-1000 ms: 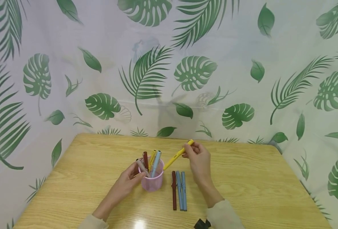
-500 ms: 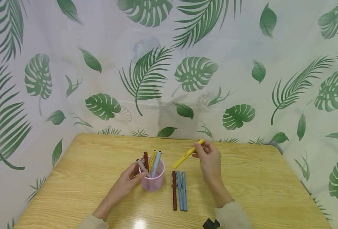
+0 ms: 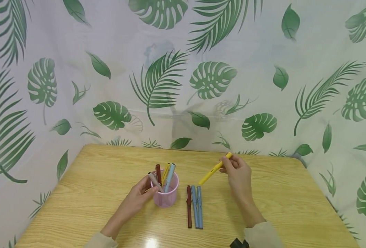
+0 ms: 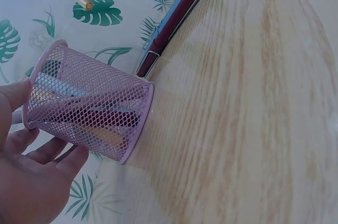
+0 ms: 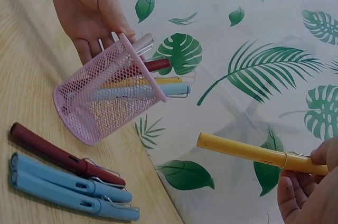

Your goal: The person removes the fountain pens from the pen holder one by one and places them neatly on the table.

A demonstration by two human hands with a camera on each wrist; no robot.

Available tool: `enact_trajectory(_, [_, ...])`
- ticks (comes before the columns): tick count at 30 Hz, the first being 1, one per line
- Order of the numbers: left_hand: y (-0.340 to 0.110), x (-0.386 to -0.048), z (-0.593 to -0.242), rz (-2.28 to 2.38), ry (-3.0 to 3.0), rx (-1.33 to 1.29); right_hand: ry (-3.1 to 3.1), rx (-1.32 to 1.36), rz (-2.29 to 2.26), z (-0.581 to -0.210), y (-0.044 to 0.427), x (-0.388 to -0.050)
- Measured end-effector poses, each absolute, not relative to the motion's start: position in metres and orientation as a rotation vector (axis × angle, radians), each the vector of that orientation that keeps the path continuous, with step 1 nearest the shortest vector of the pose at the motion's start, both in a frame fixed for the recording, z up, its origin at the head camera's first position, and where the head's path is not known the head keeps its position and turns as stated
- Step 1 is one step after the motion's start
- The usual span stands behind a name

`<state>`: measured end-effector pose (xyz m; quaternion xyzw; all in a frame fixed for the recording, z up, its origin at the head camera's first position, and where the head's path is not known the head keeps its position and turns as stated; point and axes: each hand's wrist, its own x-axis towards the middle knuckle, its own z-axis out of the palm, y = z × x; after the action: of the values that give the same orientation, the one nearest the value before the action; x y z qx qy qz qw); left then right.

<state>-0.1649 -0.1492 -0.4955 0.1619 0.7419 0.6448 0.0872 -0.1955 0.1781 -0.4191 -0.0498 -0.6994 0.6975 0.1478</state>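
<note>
A pink mesh pen cup stands on the table, with my left hand holding its left side, thumb at the rim. Inside lean a grey pen, a dark red pen, a yellow pen and a light blue pen. My right hand pinches another yellow pen by its capped end, above the table. Below its free tip lie a dark red pen and two blue pens, side by side. In the right wrist view, the held yellow pen points towards the cup.
The wooden table runs back to a white curtain printed with green leaves. A small black object sits by the right sleeve at the bottom edge of the head view.
My right hand has moved to the right with the yellow pen, away from the cup's rim and over the pens on the table. The left hand stays on the cup.
</note>
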Motion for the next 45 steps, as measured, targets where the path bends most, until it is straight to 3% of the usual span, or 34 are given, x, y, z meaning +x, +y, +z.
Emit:
enact_trajectory(23, [-0.147, -0.163, -0.494, 1.935, 2.234, 0.448, -2.171, -0.149, 1.948, -0.436, 0.213, -0.188])
enact_trajectory(45, [-0.148, -0.163, -0.495, 1.909, 2.239, 0.477, -2.358, -0.167, 1.977, -0.458, 0.213, -0.184])
